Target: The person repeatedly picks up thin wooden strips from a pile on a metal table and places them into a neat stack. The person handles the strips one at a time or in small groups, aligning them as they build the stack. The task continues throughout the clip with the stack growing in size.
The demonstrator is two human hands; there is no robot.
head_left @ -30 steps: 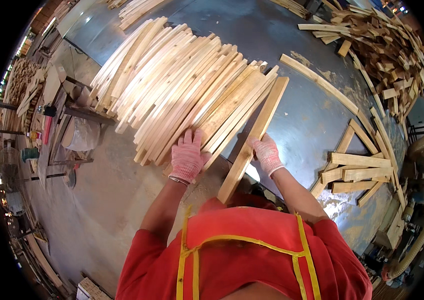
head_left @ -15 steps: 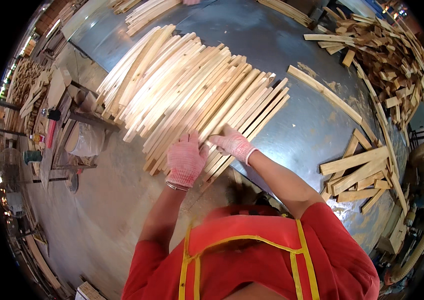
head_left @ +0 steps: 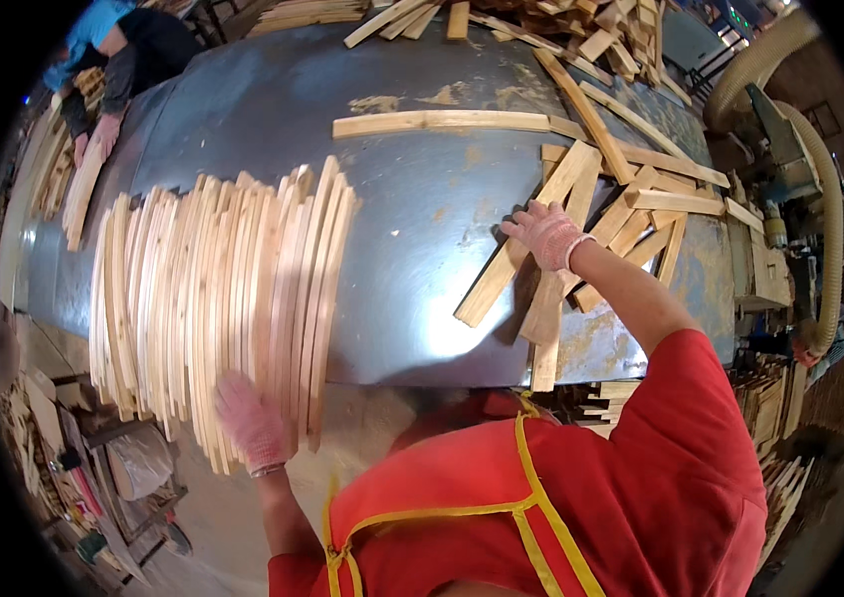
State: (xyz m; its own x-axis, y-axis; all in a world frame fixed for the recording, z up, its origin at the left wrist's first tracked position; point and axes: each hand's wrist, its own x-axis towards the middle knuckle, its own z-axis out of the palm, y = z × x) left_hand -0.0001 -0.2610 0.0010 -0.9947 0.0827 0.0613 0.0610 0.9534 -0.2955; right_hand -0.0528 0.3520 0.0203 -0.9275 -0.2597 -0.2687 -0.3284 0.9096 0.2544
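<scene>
My left hand [head_left: 251,423], in a pink-white knit glove, lies with fingers extended over the near ends of a row of pale wooden strips [head_left: 183,289]. The strips lie side by side on a dark metal table [head_left: 407,259], some ends jutting past its near edge. To the right, my gloved right hand [head_left: 546,236] has its fingers curled over a flat wooden board [head_left: 494,284]. That board slants across a loose heap of boards [head_left: 631,224]. The undersides of the right fingers are hidden.
A long board [head_left: 442,120] lies crosswise behind the heap. Offcuts [head_left: 621,40] are piled at the far right. Another person's gloved hands [head_left: 94,139] hold a board at the far left. A ribbed hose [head_left: 830,219] bends along the right side.
The view has turned right. My right hand has left the row of strips and moved onto a board in the loose heap. My left hand remains at the strips' near ends.
</scene>
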